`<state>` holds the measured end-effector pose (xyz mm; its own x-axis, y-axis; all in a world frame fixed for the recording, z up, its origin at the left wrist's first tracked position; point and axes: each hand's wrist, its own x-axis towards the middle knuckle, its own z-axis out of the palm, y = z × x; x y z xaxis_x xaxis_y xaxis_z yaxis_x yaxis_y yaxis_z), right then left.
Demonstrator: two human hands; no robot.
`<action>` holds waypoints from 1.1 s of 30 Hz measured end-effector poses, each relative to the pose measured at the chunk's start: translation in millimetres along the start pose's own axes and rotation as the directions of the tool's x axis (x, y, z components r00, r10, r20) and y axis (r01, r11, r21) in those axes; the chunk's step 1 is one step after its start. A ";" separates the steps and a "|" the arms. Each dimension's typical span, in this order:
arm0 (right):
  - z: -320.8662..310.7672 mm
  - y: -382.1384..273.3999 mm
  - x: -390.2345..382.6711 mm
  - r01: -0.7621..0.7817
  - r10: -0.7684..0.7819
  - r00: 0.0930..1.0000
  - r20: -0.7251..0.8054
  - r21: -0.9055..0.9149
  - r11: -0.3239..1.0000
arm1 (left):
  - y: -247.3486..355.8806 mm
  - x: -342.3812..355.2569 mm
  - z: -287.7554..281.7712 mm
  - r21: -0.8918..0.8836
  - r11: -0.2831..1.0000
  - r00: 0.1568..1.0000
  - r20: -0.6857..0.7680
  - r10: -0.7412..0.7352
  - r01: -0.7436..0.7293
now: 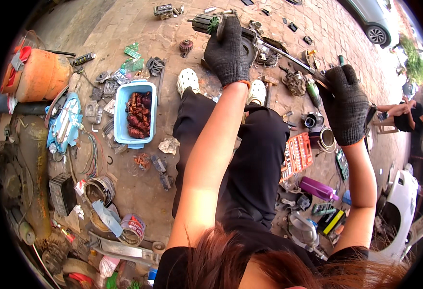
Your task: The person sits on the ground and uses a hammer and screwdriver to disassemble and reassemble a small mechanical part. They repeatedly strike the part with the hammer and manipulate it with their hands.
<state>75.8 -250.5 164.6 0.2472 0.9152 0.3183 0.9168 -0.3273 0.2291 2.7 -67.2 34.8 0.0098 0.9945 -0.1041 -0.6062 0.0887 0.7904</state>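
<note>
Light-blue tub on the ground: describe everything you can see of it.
The light-blue tub looks like plastic: rectangular, open-topped, round-cornered, with a rim and a projecting lip at its near end. It sits upright on the ground, left of the person's legs, and holds a heap of reddish-brown, copper-looking coils. Loose parts crowd its left side; contact with them is hard to tell. Neither the left hand nor the right hand touches it. Its underside is hidden.

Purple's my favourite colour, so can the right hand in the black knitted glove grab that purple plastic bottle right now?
Probably not, since the right hand seems closed around a long grey metal tool. Otherwise, the way looks free: the purple plastic bottle lies uncovered on that same side.
</note>
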 end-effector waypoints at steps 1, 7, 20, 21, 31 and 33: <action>-0.1 0.5 2.0 0.017 -0.018 1.000 -0.012 -0.079 0.997 | 0.3 0.4 0.4 0.012 1.000 1.000 -0.013 0.009 -0.009; -3.3 -11.3 17.5 -0.001 -0.004 0.998 0.056 0.080 0.997 | 1.0 4.2 -2.0 0.138 0.988 0.996 -0.046 0.070 -0.063; 20.1 -6.9 5.9 -0.128 0.087 0.986 0.145 0.305 0.944 | 16.8 -4.4 5.7 0.054 0.957 0.958 0.034 0.285 -0.286; 23.7 -6.3 5.6 -0.063 0.053 0.997 0.055 0.208 0.976 | 15.4 -4.1 4.8 0.081 0.948 0.952 0.024 0.306 -0.307; 25.1 10.7 26.0 -0.051 0.029 0.995 0.097 0.235 0.971 | 21.5 -0.9 2.6 0.097 0.976 0.981 0.014 0.194 -0.194; 22.2 6.6 25.3 -0.099 -0.042 0.966 0.255 0.518 0.849 | 16.8 -2.4 4.8 0.070 0.966 0.968 0.048 0.246 -0.248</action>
<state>95.0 -224.3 153.7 0.2799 0.9579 0.0634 0.9167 -0.2470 -0.3140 -3.7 -67.8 51.3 -0.1016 0.9873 0.1220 -0.5328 -0.1575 0.8315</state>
